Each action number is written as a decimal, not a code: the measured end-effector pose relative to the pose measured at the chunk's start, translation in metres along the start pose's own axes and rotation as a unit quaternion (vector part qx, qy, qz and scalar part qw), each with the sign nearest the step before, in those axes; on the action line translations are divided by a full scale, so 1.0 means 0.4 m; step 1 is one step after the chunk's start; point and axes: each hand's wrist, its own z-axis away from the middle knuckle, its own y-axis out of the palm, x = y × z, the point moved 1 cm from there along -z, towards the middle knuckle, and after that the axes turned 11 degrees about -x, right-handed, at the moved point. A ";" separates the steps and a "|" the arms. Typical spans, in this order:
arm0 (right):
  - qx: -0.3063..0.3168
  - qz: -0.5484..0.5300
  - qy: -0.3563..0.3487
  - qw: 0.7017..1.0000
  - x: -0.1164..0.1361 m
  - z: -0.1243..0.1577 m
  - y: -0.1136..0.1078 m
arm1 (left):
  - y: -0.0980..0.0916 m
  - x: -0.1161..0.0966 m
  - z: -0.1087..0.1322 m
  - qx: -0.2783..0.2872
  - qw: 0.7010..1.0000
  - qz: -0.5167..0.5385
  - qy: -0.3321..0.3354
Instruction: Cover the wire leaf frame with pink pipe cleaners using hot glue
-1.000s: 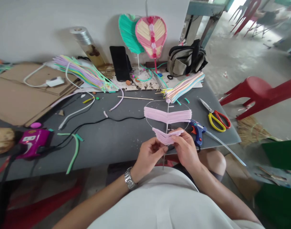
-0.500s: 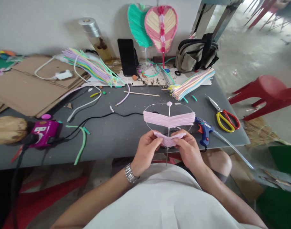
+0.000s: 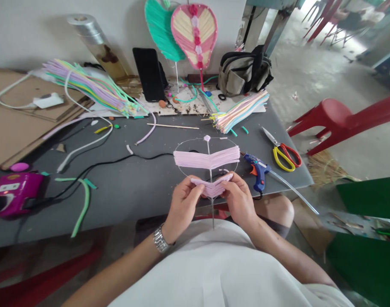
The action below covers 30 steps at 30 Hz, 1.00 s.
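Observation:
A wire fan frame [image 3: 179, 171] with a central stem lies at the table's front edge, its stem reaching toward my body. Across its middle runs a band of pink pipe cleaners [image 3: 195, 159], bent to a shallow V. Closer to me, a second V-shaped group of pink pipe cleaners [image 3: 211, 188] sits at the stem. My left hand [image 3: 186, 201] pinches its left end between thumb and fingers. On the other end, my right hand [image 3: 240, 198] has a similar pinch. A small pink pompom [image 3: 207, 138] tops the frame.
A blue glue gun [image 3: 259, 169] and scissors [image 3: 283, 153] lie to the right. Bundles of pipe cleaners [image 3: 89, 87] lie behind, near a phone [image 3: 148, 74], a bottle [image 3: 99, 49] and two finished fans [image 3: 195, 36]. A purple power box [image 3: 18, 192] stands left, its black cable crossing the table.
The camera view has swung, so the table and everything on it appear shifted left. Both hands keep their pinch on the lower pink pipe cleaners, with little visible movement against the frame.

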 end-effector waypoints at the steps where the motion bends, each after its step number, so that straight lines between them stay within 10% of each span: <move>1: -0.003 -0.005 0.000 1.000 -0.002 0.000 0.000 | 0.001 -0.001 0.000 0.000 1.000 -0.004 0.005; 30: 0.008 0.043 -0.030 0.999 0.003 0.004 0.000 | -0.015 0.042 -0.006 0.030 0.994 0.081 -0.065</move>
